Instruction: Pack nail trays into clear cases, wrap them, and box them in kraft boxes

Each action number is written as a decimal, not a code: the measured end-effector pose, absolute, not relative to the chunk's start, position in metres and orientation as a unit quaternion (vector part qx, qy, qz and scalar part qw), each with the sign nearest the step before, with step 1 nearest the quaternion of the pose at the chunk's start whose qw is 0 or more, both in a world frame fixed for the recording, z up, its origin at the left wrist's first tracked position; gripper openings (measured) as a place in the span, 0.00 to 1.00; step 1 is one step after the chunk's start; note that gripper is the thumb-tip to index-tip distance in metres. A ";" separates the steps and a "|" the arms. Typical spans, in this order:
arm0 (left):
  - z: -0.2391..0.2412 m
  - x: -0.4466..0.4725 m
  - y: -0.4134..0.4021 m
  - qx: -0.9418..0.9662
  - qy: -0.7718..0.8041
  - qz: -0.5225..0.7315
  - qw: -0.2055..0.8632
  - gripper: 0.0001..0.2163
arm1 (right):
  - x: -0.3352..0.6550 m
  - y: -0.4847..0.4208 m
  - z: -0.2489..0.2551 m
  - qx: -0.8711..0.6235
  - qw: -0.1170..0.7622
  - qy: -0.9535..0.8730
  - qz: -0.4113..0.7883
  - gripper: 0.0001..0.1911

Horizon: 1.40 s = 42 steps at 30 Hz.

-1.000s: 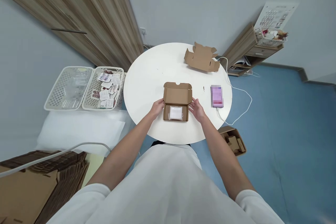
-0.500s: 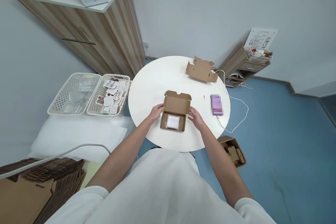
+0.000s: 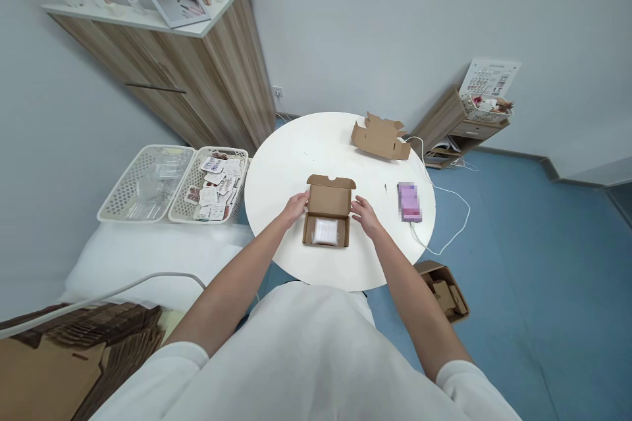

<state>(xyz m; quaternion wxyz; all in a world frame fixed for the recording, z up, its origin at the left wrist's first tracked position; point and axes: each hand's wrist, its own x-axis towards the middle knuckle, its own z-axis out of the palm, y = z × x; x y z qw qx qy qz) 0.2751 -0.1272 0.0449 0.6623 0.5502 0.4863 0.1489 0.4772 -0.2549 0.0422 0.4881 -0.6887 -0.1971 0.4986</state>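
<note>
A small brown cardboard box [image 3: 328,200] stands open on the round white table [image 3: 286,164], its lid raised toward the far side. A clear plastic packet [image 3: 326,231] lies inside its tray. My left hand [image 3: 296,206] rests against the box's left side, by the lid hinge, fingers curled on the cardboard. My right hand [image 3: 363,215] is at the box's right side, fingers loosely spread and touching or nearly touching the edge.
A flat unfolded cardboard box [image 3: 379,135] lies at the table's far side. A phone [image 3: 409,201] with a white cable lies to the right. Two white baskets [image 3: 175,183] sit to the left, one holding several cards. A carton of cardboard pieces [image 3: 444,289] stands on the blue floor.
The camera has tilted up, so the table looks smaller and lower. Both hands stay at the box's sides; the right hand has shifted slightly up toward the lid.
</note>
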 end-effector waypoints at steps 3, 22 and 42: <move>0.043 0.273 -0.127 0.535 0.488 0.135 0.677 0.25 | 0.477 -0.254 0.041 -0.693 0.472 -0.184 0.513 0.30; 0.044 0.247 -0.130 0.471 0.426 0.167 0.754 0.32 | 0.469 -0.279 0.055 -0.633 0.480 -0.303 0.527 0.33; -0.005 0.225 -0.179 0.673 0.538 0.100 0.497 0.24 | 0.415 -0.323 -0.001 -0.795 0.397 -0.213 0.406 0.20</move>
